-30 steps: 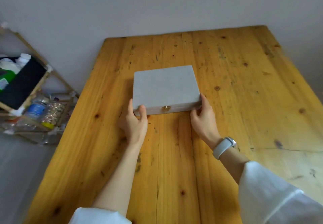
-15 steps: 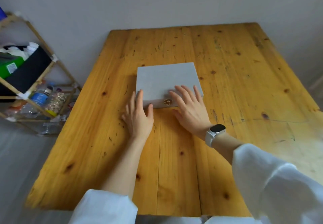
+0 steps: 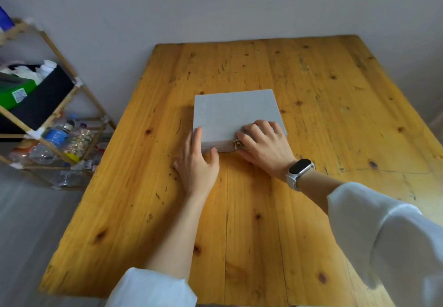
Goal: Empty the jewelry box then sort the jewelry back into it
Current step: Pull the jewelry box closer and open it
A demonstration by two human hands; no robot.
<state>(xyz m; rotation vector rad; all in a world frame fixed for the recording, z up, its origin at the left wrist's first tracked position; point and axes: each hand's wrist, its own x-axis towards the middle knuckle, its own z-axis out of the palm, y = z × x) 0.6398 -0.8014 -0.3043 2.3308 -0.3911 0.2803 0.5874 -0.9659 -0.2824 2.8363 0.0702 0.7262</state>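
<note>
Leftmost, a wooden rack (image 3: 55, 105) stands off the bench beside the wall, holding one black bin (image 3: 38, 105), one green carton (image 3: 16, 93) and several plastic bottles (image 3: 57, 134) too jumbled to count. On the bench (image 3: 335, 115) there is one jewelry box (image 3: 235, 115), pale grey and flat, lying near the middle with its lid down and a single brass clasp (image 3: 236, 144) on the front edge facing the person. The left hand (image 3: 197, 165) lies with straight fingers along the box's near left corner, thumb against the front face, steadying it without any grip curled round it. The right hand (image 3: 265, 146) rests over the near right part of the lid, its fingers bent onto the lid top and its thumb low by the clasp; it presses more than it holds, and whether the thumb is working the clasp cannot be made out. One watch (image 3: 300, 170) sits on the right wrist. The box looks rigid and probably light to middling in weight, with a smooth covering that may slide on the wood, so one hand bracing it seems wise. The lid's front edge beside the clasp is likely the best place to lift. No jewelry shows, so none can be counted; small loose pieces inside would call for a gentle tip when emptying.
</note>
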